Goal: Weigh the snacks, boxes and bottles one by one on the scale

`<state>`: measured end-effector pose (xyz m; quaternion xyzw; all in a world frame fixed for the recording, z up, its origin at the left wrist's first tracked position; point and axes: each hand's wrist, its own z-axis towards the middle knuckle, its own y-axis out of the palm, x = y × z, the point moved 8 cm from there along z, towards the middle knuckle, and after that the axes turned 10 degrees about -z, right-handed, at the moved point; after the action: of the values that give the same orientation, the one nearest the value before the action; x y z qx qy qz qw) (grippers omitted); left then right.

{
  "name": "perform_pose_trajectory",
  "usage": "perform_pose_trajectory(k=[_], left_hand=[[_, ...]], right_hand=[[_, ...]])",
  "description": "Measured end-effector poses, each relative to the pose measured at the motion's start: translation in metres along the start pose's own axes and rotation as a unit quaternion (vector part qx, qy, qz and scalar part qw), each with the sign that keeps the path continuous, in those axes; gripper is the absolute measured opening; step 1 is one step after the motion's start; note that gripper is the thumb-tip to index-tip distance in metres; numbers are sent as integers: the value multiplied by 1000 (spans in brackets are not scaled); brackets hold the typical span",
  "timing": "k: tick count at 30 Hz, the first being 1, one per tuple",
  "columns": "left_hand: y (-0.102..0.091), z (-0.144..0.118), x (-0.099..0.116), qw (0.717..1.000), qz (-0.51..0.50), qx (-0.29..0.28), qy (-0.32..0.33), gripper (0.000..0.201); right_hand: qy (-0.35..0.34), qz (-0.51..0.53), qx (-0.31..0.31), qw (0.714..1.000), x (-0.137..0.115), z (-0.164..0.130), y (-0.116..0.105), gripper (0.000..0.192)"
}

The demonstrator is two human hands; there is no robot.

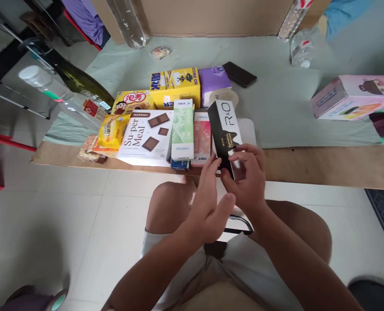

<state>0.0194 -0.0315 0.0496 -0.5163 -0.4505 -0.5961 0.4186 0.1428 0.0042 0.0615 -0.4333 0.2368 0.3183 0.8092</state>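
Note:
My right hand (248,177) grips the lower end of a narrow black-and-white carton (223,125) marked R&O, its far end tilted toward the other boxes. My left hand (209,205) has its fingers stretched out, the tips close against the carton's lower left side; whether they touch it I cannot tell. Just left of the carton, a green-and-white box (183,129) lies over a pink box (202,136) and a dark blue box (180,164). A white Su-per Meal box (146,136) with chocolate pictures sits farther left.
Yellow boxes (175,88), a purple pack (213,80) and a phone (240,74) lie behind. Bottles (72,99) and a yellow snack packet (112,131) stand or lie at left. A pink-and-white box (354,97) is at right. The cardboard table edge (308,166) runs above my knees.

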Motion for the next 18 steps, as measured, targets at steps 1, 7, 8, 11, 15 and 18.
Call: perform_pose_trajectory(k=[1,7,8,11,15,18], left_hand=[[11,6,0,1000,11,-8,2,77],[55,73,-1,987,160,-20,-18,70],[56,86,0,980,199,-15,-19,63],[46,116,9,958,285,8,-15,42],[20,125,19,974,216,54,32,38],[3,114,13,991,91,86,55,44]], right_hand=[[-3,0,24,1000,2,-3,-11,17],[31,-87,35,995,44,5,-26,14],[31,-93,19,995,50,8,-23,15],[11,-87,-25,996,58,17,-18,22],[14,-30,-67,997,66,32,-31,43],[89,-3,-53,995,91,44,-49,37]])
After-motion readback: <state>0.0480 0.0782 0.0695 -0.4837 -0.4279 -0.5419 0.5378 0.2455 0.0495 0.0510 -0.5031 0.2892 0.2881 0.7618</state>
